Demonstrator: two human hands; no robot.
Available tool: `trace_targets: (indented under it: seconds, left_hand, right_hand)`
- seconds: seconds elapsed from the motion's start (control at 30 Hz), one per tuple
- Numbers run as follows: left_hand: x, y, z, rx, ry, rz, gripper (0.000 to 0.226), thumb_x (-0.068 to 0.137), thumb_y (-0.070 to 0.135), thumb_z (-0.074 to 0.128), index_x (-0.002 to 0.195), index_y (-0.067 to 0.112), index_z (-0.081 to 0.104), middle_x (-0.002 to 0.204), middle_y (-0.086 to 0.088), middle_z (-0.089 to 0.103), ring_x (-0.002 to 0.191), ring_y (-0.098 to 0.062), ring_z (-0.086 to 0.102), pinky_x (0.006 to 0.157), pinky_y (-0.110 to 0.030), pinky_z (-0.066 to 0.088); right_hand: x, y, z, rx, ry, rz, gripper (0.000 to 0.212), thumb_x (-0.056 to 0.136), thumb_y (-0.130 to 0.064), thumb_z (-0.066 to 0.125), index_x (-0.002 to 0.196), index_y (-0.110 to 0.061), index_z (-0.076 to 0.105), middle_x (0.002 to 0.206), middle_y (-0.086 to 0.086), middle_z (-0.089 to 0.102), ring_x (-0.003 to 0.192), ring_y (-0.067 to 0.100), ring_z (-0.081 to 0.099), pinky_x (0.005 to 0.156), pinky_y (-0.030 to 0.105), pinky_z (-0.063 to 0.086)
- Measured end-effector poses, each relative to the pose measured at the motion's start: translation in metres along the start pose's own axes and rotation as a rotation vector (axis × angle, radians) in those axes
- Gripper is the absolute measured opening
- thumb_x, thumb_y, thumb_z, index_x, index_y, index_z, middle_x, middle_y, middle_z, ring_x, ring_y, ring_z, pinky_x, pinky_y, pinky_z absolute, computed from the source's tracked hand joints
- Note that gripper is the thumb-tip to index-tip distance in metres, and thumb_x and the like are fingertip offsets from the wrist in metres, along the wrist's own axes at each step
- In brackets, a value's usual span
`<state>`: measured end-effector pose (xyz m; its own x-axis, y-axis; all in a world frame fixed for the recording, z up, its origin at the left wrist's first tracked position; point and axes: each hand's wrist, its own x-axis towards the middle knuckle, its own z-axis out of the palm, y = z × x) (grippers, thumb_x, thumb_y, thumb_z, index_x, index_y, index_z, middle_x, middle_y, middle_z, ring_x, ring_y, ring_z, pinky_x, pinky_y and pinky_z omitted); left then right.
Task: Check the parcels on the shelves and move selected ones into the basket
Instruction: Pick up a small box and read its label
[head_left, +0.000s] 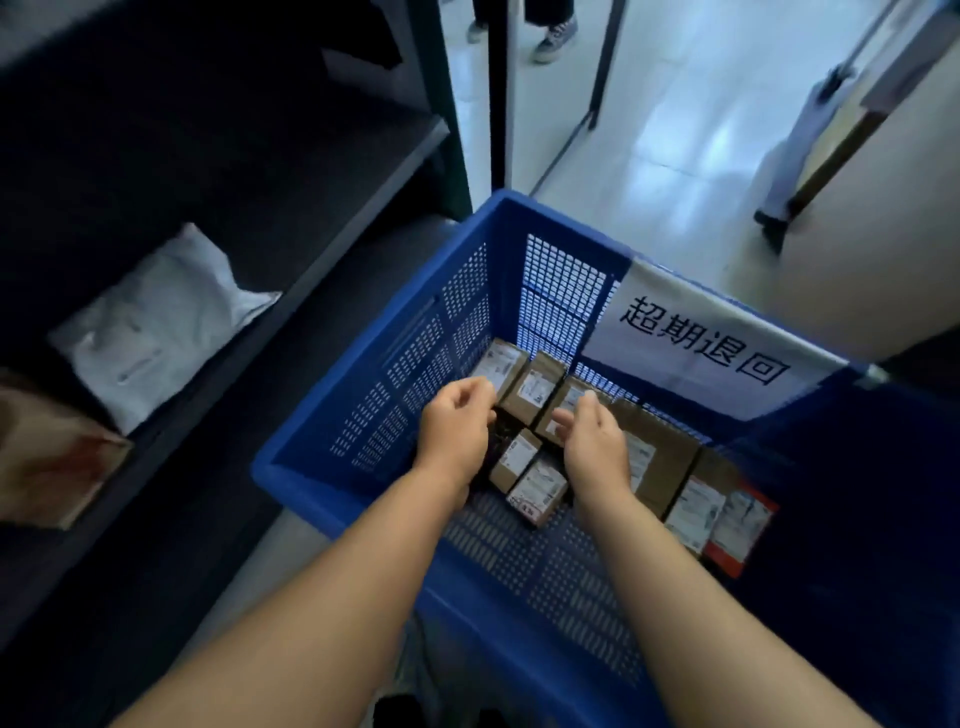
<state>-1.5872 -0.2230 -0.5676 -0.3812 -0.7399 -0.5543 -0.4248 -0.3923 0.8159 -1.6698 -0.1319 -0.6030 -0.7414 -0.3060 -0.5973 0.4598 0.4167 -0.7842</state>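
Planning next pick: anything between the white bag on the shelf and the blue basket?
Nothing visible. The white bag lies at the shelf's open front edge, and the blue basket beside it is open-topped. Both hands, left and right, are inside it.

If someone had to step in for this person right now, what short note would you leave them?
Left hand: inside the blue basket, fingers curled, holding nothing that can be seen.
Right hand: also in the basket, open, just above the small cardboard parcels.
In the basket: several labelled cardboard boxes along the far wall and the right side, plus a red-edged parcel. A white sign hangs on the basket's far wall.
On the shelves, to the left: a white poly mailer and a brown parcel.
Done: a batch is in the basket.
Left: check the shelf parcels and move any selected ones.
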Motion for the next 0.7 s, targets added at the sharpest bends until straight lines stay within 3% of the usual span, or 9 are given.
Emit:
trace_targets:
  seconds: [0.07,0.27,0.37,0.53,0.7]
  left_hand:
    - [-0.024,0.017,-0.025,-0.060,0.054,0.013,0.009,0.095,0.030,0.052,0.097,0.026,0.060,0.101,0.001,0.066,0.097,-0.015,0.062,0.086,-0.033,0.050]
    - [-0.089,0.059,-0.105,-0.231,0.227,0.102,0.012,0.097,0.025,0.052,0.090,0.022,0.061,0.096,0.002,0.066,0.086,-0.012,0.061,0.077,-0.027,0.048]
    - [-0.121,0.069,-0.152,-0.290,0.293,0.142,0.013,0.097,0.024,0.051,0.087,0.023,0.060,0.094,0.003,0.065,0.082,-0.011,0.059,0.069,-0.023,0.046]
    - [-0.185,0.057,-0.242,-0.369,0.404,0.185,0.012,0.096,0.028,0.052,0.089,0.023,0.060,0.098,0.002,0.066,0.086,-0.012,0.061,0.074,-0.026,0.047]
    - [-0.261,0.020,-0.335,-0.450,0.542,0.206,0.014,0.098,0.026,0.050,0.087,0.023,0.059,0.093,0.003,0.065,0.082,-0.011,0.060,0.072,-0.026,0.046]
  right_hand:
    - [-0.033,-0.025,0.007,-0.028,-0.028,-0.050,0.030,0.103,-0.045,0.028,0.086,-0.034,0.051,0.113,-0.003,0.064,0.104,0.017,0.056,0.089,0.035,0.040]
    - [-0.122,-0.079,0.052,-0.049,-0.186,-0.190,0.031,0.103,-0.046,0.029,0.094,-0.029,0.054,0.110,-0.002,0.065,0.103,0.017,0.058,0.082,0.033,0.040]
    - [-0.171,-0.092,0.082,-0.065,-0.250,-0.247,0.030,0.102,-0.046,0.031,0.087,-0.032,0.052,0.108,-0.001,0.067,0.100,0.017,0.061,0.083,0.033,0.043]
    - [-0.264,-0.092,0.131,-0.066,-0.394,-0.300,0.027,0.103,-0.042,0.034,0.098,-0.024,0.053,0.104,0.001,0.068,0.098,0.015,0.062,0.067,0.019,0.039]
    - [-0.371,-0.058,0.185,-0.122,-0.528,-0.340,0.024,0.101,-0.046,0.035,0.096,-0.028,0.051,0.098,-0.003,0.067,0.097,0.016,0.064,0.089,0.036,0.049]
